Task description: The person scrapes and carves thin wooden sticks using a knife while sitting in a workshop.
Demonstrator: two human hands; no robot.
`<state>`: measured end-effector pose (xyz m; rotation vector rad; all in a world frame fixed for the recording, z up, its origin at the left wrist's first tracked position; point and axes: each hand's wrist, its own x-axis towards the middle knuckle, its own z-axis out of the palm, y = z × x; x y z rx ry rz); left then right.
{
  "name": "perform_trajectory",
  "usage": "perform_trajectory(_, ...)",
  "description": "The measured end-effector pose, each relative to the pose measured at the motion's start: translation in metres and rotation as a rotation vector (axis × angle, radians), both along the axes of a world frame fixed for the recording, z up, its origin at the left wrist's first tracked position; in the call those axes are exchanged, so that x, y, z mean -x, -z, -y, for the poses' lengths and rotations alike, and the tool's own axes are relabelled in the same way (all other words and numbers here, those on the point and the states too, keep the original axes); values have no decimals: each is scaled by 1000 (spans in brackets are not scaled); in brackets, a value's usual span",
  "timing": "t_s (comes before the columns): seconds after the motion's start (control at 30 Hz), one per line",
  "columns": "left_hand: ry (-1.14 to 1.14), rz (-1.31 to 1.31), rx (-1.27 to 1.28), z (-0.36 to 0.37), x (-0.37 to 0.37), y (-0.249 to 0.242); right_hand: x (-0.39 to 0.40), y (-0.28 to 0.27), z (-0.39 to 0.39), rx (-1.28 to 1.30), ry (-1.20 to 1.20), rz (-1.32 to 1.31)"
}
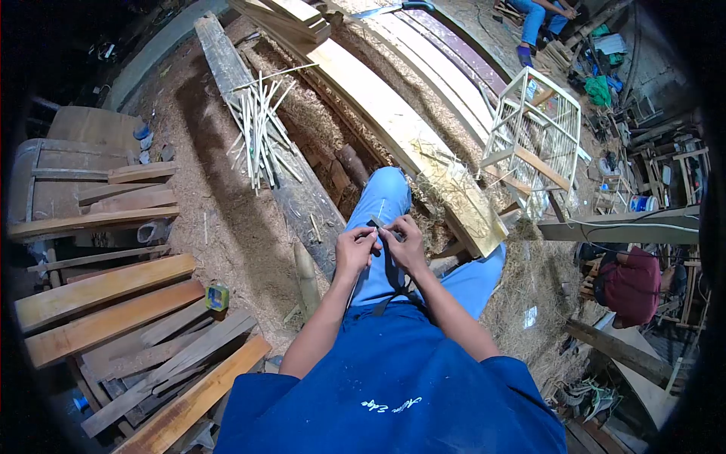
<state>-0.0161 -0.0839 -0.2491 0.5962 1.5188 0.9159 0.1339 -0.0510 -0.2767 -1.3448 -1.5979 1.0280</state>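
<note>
My left hand and my right hand meet over my denim-clad knee, both with fingers closed in a pinch. Between the fingertips is a small dark piece, too small to name; both hands appear to grip it. Ahead and to the left, a loose pile of thin pale sticks lies across a weathered plank. A thick pale timber beam runs past my knee on the right, with shavings scattered on its near end.
A slatted wooden frame stands to the right of the beam. At left lie stacked boards and a yellow-green tape measure. One person sits at top right; another, in a dark red shirt, is at right. Shavings cover the ground.
</note>
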Motion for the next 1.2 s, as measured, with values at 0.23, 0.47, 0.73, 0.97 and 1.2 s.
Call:
perform_trajectory(0.23, 9, -22, 21, 10, 2, -3, 1, -2, 1, 18, 90, 82)
perform_trajectory(0.47, 38, 123, 72, 39, 13, -4, 2, 2, -3, -5, 138, 132)
perform_trajectory(0.73, -20, 56, 13, 5, 2, -5, 0, -9, -4, -21, -11, 71)
perform_trajectory(0.97, -52, 9, 29, -18, 2, 0, -3, -6, -6, -1, -4, 28)
perform_trajectory(1.2, -16, -4, 10, -13, 5, 10, -3, -4, -1, -20, -41, 49)
